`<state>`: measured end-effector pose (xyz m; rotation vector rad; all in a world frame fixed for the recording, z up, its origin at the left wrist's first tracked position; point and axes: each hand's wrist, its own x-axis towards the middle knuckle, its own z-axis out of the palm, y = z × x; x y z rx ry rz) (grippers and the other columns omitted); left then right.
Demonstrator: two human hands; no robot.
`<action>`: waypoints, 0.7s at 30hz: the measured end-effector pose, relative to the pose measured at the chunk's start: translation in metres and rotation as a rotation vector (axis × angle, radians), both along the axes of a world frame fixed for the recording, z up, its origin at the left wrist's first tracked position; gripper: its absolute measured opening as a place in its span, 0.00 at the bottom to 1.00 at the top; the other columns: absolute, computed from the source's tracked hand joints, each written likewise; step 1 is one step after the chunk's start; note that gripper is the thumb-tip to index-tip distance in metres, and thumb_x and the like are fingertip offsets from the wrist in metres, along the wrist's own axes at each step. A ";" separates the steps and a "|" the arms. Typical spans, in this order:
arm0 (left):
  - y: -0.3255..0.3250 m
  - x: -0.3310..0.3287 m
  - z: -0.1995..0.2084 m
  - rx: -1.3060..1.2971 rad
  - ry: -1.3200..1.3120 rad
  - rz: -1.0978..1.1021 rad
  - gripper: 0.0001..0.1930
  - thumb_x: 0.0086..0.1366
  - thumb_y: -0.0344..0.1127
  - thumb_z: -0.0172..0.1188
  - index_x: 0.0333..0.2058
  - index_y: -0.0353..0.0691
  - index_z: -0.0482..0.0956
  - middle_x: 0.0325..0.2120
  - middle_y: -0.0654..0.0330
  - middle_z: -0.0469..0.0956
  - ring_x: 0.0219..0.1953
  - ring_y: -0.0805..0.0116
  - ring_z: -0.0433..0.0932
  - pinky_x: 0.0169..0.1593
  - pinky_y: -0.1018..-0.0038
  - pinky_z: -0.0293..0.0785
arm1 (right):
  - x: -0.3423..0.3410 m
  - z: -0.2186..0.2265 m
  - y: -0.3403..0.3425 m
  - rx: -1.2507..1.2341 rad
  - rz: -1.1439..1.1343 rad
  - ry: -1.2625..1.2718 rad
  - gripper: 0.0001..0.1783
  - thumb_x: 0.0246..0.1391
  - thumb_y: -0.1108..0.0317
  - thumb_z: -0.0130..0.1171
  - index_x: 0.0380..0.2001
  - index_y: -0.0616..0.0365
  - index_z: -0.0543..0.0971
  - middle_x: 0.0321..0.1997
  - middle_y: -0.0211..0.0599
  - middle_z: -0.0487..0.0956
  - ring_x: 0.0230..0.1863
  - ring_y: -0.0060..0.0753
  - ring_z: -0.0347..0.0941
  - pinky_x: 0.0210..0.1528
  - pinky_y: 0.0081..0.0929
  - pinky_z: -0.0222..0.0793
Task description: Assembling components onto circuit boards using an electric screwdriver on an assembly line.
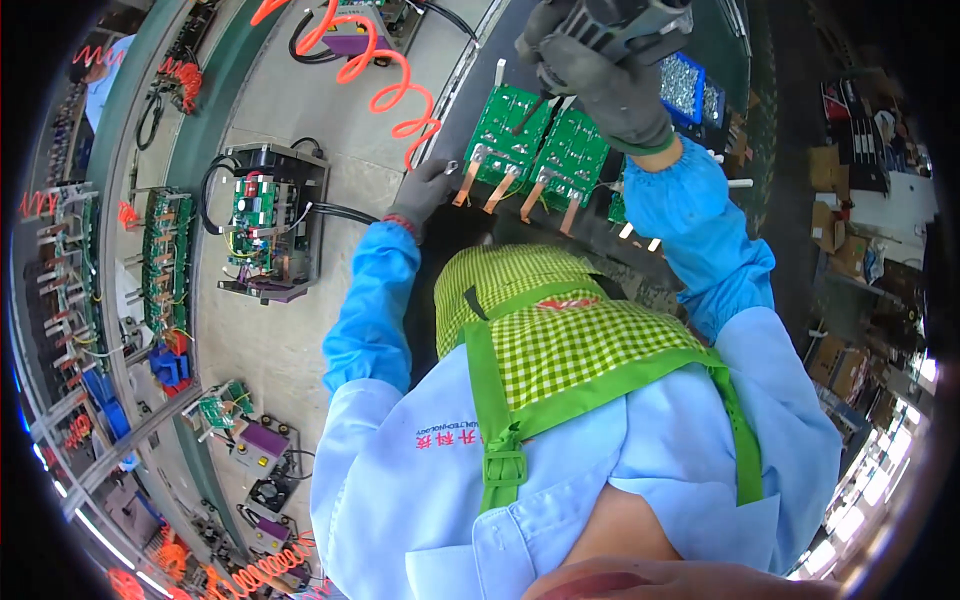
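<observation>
My right hand (605,95), in a grey glove, is wrapped round a black-and-grey power driver (625,28). A thin dark shaft slants down from it over a green circuit board (503,120). Beside that lies a second green circuit board (572,152). Flat copper strips (500,190) stick out from the near edges of both. My left hand (425,190), also gloved in grey, is closed left of the boards. A small shiny metal piece (452,167) shows at its fingertips, too small to name surely.
A blue bin (682,88) of small metal parts stands beyond my right wrist. An orange coiled hose (385,95) hangs at the upper left. On the left bench sits an open-framed electronic unit (265,220) with black cables. Cardboard boxes (825,170) stand far right.
</observation>
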<state>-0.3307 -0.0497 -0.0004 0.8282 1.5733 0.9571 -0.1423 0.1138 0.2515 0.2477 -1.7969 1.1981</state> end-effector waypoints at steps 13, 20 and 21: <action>0.029 -0.009 -0.026 0.445 0.427 -0.611 0.17 0.53 0.25 0.53 0.44 0.38 0.76 0.47 0.50 0.72 0.47 0.54 0.73 0.50 0.70 0.69 | -0.050 -0.074 -0.012 -0.712 0.404 0.221 0.27 0.55 0.52 0.50 0.50 0.62 0.65 0.38 0.44 0.76 0.34 0.38 0.73 0.30 0.26 0.72; 0.020 -0.009 -0.045 0.586 0.567 -0.545 0.22 0.46 0.24 0.58 0.44 0.40 0.75 0.45 0.55 0.73 0.46 0.56 0.74 0.47 0.69 0.71 | -0.043 -0.070 -0.030 -0.863 0.028 -0.052 0.08 0.49 0.74 0.59 0.34 0.60 0.74 0.27 0.33 0.76 0.25 0.22 0.71 0.28 0.20 0.68; 0.020 -0.009 -0.040 0.584 0.563 -0.545 0.22 0.46 0.24 0.58 0.44 0.40 0.75 0.45 0.55 0.73 0.46 0.56 0.74 0.47 0.69 0.71 | -0.042 -0.063 -0.033 -0.489 -0.223 -0.086 0.09 0.48 0.75 0.59 0.35 0.59 0.74 0.29 0.33 0.77 0.26 0.22 0.72 0.27 0.19 0.68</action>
